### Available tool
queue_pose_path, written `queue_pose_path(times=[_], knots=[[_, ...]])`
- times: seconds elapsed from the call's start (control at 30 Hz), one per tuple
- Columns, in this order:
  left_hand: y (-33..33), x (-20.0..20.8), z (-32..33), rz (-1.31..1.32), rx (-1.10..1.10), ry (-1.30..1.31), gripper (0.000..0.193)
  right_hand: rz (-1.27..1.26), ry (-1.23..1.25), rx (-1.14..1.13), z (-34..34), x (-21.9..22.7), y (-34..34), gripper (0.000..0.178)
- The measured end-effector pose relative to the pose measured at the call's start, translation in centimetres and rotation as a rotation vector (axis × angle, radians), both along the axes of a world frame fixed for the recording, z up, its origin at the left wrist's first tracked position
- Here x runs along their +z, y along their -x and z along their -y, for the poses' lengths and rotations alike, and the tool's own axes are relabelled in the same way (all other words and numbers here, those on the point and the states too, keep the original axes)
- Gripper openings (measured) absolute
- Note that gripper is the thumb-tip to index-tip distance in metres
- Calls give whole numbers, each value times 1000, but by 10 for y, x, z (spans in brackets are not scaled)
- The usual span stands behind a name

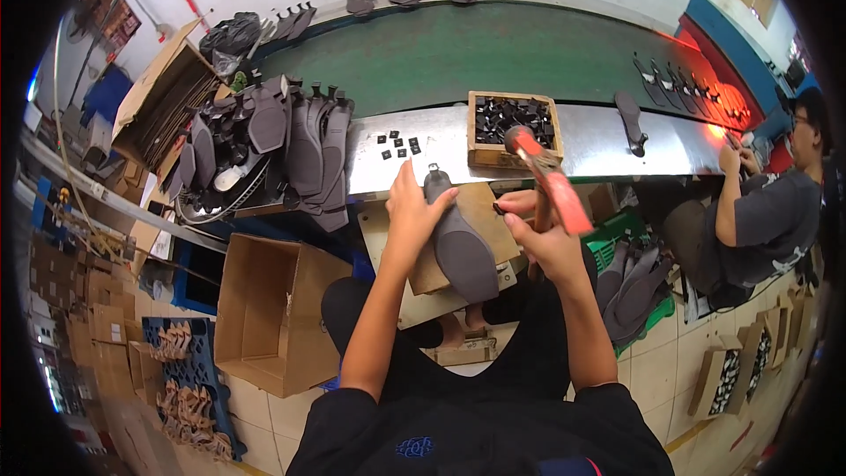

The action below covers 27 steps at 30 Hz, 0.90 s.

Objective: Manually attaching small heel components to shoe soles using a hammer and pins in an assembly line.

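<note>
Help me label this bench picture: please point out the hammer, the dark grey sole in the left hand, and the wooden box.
Hammer (568,205): head view, on the red end.
Dark grey sole (462,249): head view, middle of its upper face.
Wooden box (495,159): head view, front wall.

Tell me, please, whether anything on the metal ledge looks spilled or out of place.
Nothing clearly looks spilled: small black pieces lie loose on the metal ledge, left of the wooden box of similar ones, but their grouping may be deliberate.
</note>
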<state>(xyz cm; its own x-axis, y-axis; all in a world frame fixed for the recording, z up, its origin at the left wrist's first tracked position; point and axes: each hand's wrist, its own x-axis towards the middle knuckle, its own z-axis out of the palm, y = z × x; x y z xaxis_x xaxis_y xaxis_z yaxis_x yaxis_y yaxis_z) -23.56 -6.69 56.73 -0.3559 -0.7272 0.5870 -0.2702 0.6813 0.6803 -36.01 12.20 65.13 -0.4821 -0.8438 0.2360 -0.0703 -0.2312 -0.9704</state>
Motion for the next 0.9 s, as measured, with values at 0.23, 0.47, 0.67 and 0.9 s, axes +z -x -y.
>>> queue_pose_path(times=[0.23, 0.47, 0.67, 0.9], knots=[[-6, 3, 20, 128, -276, -103, 28, -50, -203, 54, 49, -8, 11, 24], [-32, -4, -22, 212, -290, -84, 27, -269, -282, 197, 64, -29, 14, 25], [-36, -13, -24, 204, -313, -117, 27, -305, -279, 170, 59, -31, 10, 26], [-33, -9, -26, 138, -320, -106, 26, -548, -205, 214, 63, -24, 12, 20]])
